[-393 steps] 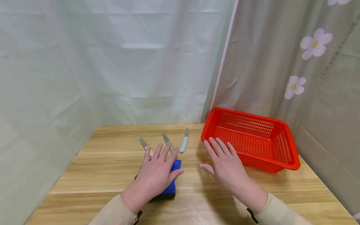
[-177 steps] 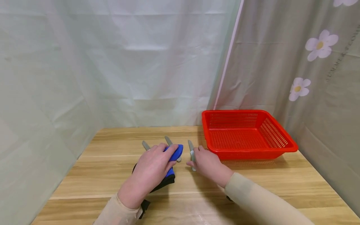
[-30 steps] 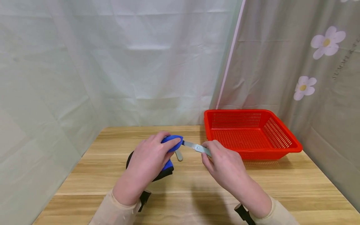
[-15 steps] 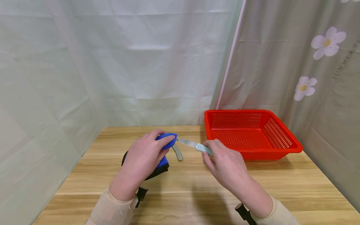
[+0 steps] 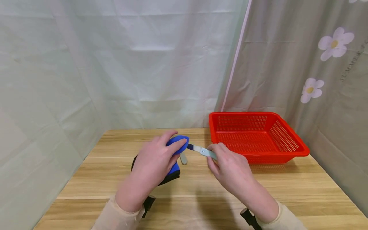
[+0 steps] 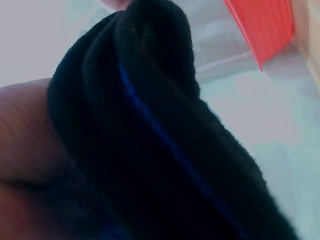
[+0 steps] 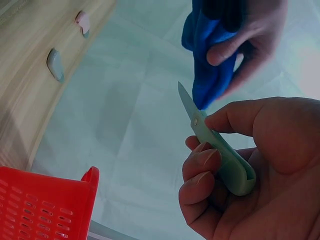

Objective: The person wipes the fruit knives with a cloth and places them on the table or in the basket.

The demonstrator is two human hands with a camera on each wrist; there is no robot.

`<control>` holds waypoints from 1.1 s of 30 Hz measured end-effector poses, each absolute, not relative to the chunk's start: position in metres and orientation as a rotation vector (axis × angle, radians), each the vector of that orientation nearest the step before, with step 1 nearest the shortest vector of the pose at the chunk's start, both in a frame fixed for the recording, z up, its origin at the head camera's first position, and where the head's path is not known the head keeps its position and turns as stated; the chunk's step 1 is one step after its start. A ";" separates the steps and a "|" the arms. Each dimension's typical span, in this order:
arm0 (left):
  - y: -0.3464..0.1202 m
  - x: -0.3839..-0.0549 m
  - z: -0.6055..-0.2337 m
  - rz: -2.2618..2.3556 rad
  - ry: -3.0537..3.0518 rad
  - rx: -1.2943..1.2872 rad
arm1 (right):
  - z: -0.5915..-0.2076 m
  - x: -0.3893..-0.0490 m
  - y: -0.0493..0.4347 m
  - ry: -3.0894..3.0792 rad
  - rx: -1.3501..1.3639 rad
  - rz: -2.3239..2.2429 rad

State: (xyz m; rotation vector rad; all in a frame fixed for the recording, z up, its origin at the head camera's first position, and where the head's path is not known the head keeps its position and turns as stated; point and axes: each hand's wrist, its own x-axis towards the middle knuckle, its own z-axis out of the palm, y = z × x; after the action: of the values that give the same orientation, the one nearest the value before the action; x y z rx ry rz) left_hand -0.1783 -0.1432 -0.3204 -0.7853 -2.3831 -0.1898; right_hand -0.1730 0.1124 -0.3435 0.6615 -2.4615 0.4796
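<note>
My right hand (image 5: pixel 233 166) grips the pale blue-green handle of a folding knife (image 5: pixel 203 151), its blade unfolded and pointing left. My left hand (image 5: pixel 152 161) pinches a folded blue cloth (image 5: pixel 181 146) with black edging, and the cloth's corner covers the blade's tip in the head view. Seen from the right wrist, the blue cloth (image 7: pixel 204 75) lies right along the knife's blade (image 7: pixel 186 100). Dark folds of the cloth (image 6: pixel 155 120) fill most of the left wrist view. Beneath the left hand, a second knife (image 5: pixel 183 159) shows only its grey-green handle on the table.
A red perforated basket (image 5: pixel 258 156) stands at the back right of the wooden table (image 5: pixel 195 198). In the right wrist view, a pink-handled knife (image 7: pixel 82 22) also lies on the tabletop. Curtains (image 5: pixel 161 64) hang behind and at both sides.
From lying on the table, the knife is now raised in my right hand. Over the last second the cloth slid left off the blade tip, then back right over it; the right hand stayed still.
</note>
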 end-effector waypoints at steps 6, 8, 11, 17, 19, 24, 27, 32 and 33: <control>-0.128 -0.172 -0.324 -0.177 -2.391 -0.850 | -0.345 -0.173 0.112 -2.449 0.679 0.471; -0.125 -0.171 -0.325 -0.169 -2.388 -0.861 | -0.345 -0.173 0.112 -2.447 0.684 0.468; -0.121 -0.169 -0.325 -0.148 -2.381 -0.864 | -0.345 -0.172 0.111 -2.457 0.688 0.467; -0.118 -0.169 -0.327 -0.106 -2.404 -0.873 | -0.346 -0.171 0.110 -2.459 0.691 0.455; -0.117 -0.169 -0.328 -0.093 -2.417 -0.870 | -0.346 -0.171 0.110 -2.457 0.694 0.457; -0.116 -0.168 -0.327 -0.094 -2.440 -0.855 | -0.346 -0.171 0.110 -2.449 0.705 0.464; -0.116 -0.167 -0.326 -0.102 -2.451 -0.849 | -0.347 -0.171 0.110 -2.442 0.709 0.469; -0.118 -0.168 -0.328 -0.107 -2.450 -0.844 | -0.347 -0.171 0.109 -2.443 0.708 0.474; -0.118 -0.168 -0.328 -0.109 -2.450 -0.841 | -0.347 -0.171 0.109 -2.444 0.707 0.474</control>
State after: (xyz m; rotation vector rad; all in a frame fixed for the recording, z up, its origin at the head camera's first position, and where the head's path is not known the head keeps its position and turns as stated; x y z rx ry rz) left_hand -0.1678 -0.1181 -0.3276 -0.8410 -2.4500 -0.1092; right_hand -0.1708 0.1090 -0.3469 0.7071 -2.4439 0.4737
